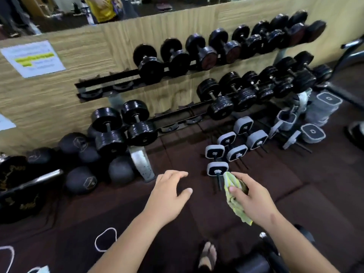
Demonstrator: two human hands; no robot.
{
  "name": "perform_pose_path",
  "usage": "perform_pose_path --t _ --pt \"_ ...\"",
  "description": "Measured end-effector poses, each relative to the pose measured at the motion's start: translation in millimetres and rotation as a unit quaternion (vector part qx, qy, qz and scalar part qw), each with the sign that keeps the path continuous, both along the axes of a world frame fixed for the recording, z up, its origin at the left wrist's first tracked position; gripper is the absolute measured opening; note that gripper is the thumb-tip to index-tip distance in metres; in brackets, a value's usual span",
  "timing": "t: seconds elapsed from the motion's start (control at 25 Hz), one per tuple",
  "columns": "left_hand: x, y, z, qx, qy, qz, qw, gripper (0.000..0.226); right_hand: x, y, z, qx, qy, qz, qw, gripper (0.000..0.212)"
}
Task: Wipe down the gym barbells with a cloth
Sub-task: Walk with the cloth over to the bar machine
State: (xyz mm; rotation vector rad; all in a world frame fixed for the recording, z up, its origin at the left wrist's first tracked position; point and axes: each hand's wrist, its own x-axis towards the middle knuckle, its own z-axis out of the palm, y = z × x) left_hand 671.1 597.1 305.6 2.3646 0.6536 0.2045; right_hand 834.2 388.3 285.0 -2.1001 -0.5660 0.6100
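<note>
Dumbbells with grey, square-cornered ends (236, 152) lie in a loose row on the dark rubber floor (197, 209), in front of the rack's right half. The nearest grey dumbbell (217, 168) sits at the near end of that row, its thin dark bar pointing toward the person. The right hand (254, 200) grips a bunched yellow-green striped cloth (235, 197), fingers and thumb curled round it. The cloth's upper corner is touching or just short of that dumbbell's near end plate, beside the bar, and its lower end hangs below the palm. The left hand (169, 196) hovers above the bare floor to the left, fingers spread and relaxed, holding nothing. A two-tier rack (110, 86) stands along the wood-look wall (49, 107) and carries black dumbbells (175, 56) toward its right end on both tiers, with one pair at the lower tier's left end. Dark medicine balls (80, 180) crowd the floor by the rack's left foot. A paper notice (32, 58) is on the wall. A foot in a sandal (207, 255) shows at the bottom edge.
</note>
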Motion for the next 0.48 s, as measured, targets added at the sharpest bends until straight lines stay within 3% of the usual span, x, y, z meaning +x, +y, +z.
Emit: perform_pose_path --t 0.48 --pt "276.0 63.1 -6.4 -0.012 0.018 -0.121 0.992 0.043 220.3 24.6 -12.1 -0.038 -0.006 -0.138 0.990 0.035"
